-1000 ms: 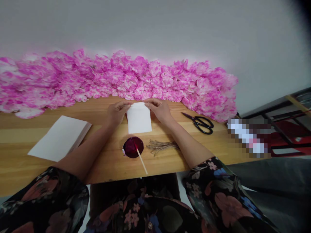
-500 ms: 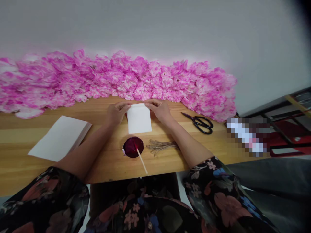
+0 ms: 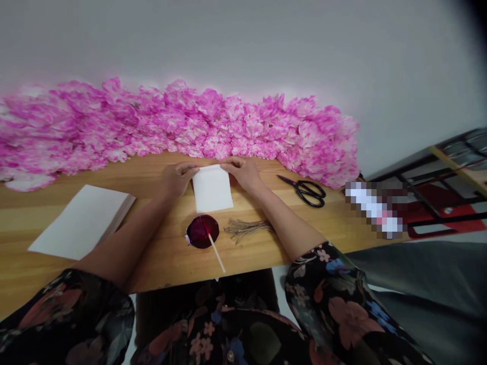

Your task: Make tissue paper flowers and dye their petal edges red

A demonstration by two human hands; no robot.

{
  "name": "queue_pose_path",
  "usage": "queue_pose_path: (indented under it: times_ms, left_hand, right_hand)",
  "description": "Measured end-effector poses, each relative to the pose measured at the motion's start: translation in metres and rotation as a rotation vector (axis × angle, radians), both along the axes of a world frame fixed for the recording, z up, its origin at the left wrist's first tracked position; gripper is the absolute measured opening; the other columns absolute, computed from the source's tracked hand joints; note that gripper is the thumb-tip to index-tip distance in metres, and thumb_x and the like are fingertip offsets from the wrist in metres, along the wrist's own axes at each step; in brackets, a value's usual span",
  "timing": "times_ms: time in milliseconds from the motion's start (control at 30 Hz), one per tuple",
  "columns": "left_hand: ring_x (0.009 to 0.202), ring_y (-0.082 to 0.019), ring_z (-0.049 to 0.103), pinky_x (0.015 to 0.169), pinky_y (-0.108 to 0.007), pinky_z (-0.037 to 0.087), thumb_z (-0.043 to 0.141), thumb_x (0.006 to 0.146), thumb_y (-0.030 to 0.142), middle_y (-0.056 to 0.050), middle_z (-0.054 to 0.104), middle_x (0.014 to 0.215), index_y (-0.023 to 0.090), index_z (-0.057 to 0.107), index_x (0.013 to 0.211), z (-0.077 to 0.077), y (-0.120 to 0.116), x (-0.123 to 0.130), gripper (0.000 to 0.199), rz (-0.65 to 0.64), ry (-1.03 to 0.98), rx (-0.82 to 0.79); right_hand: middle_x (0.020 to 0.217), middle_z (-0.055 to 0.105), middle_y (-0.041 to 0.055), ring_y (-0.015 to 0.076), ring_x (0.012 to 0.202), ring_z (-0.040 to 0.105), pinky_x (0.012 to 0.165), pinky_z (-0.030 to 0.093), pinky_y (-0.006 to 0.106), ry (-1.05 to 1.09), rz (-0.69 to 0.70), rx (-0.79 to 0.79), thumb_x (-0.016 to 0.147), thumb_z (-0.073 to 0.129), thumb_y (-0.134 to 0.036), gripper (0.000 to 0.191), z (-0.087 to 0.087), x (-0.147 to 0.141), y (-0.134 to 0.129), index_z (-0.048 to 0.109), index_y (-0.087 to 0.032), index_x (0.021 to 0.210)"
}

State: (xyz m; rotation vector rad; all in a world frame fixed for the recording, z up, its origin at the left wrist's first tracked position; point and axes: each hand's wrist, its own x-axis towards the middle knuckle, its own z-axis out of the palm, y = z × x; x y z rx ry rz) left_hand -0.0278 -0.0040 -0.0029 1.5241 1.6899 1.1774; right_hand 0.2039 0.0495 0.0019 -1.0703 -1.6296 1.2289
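Observation:
A white sheet of paper lies on the wooden table in front of me, with a narrow folded strip along its far edge. My left hand pinches its far left corner between thumb and fingers. At the far right corner my right hand holds the same edge in a similar pinch. Just nearer to me is a bowl of dark red liquid, with a pale wooden stick leaning out over its rim. Beside the bowl lies a bundle of thin brown stems or strings, partly hidden by my right forearm.
A stack of white paper lies left of my left forearm. Black-handled scissors rest on the wooden table at the right. Pink and white paper-like flowers line the table's back edge. A dark rack stands at far right.
The view has shifted slightly, so most things appear a little further left. Both hands keep their pinch on the paper's far edge.

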Motion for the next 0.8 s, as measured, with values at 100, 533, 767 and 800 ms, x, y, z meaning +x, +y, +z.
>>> queue_pose_path:
  times_ms: [100, 533, 767, 800]
  left_hand:
    - [0.091, -0.03, 0.076, 0.08, -0.036, 0.062, 0.078, 0.086, 0.045, -0.006, 0.086, 0.095, 0.023, 0.088, 0.095, -0.0031, 0.0012, -0.0024, 0.026, -0.018, -0.021, 0.037]
    - [0.088, -0.029, 0.075, 0.078, -0.033, 0.059, 0.077, 0.087, 0.049, -0.006, 0.085, 0.092, 0.023, 0.086, 0.092, -0.0058, 0.0042, -0.0082, 0.028, -0.084, 0.05, 0.039]
    - [0.08, -0.026, 0.073, 0.076, -0.032, 0.055, 0.075, 0.088, 0.044, -0.004, 0.083, 0.085, 0.022, 0.086, 0.091, -0.0032, 0.0039, -0.0067, 0.024, -0.071, 0.113, 0.017]
    - [0.081, -0.026, 0.073, 0.077, -0.032, 0.055, 0.075, 0.088, 0.043, -0.004, 0.083, 0.086, 0.022, 0.085, 0.091, -0.0029, 0.0037, -0.0066, 0.023, -0.076, 0.109, 0.017]
  right_hand:
    - [0.095, 0.083, 0.0035, 0.0181, 0.087, 0.068, 0.082, 0.051, 0.032, 0.012, 0.033, -0.009, 0.085, 0.082, -0.036, 0.018, -0.0012, 0.0, 0.0006, 0.087, -0.02, 0.093]
    - [0.072, 0.064, -0.0041, 0.0138, 0.072, 0.052, 0.071, 0.037, 0.029, -0.075, 0.02, 0.012, 0.085, 0.083, -0.035, 0.019, -0.0025, 0.0042, 0.0035, 0.086, -0.019, 0.096]
    - [0.081, 0.074, -0.0005, 0.0166, 0.079, 0.06, 0.075, 0.042, 0.03, -0.071, 0.015, -0.013, 0.084, 0.081, -0.033, 0.014, -0.002, 0.0024, 0.003, 0.081, -0.02, 0.088]
    - [0.083, 0.075, 0.0, 0.017, 0.08, 0.061, 0.076, 0.043, 0.031, -0.079, 0.018, -0.007, 0.085, 0.08, -0.032, 0.013, -0.0021, 0.0026, 0.0028, 0.08, -0.02, 0.087]
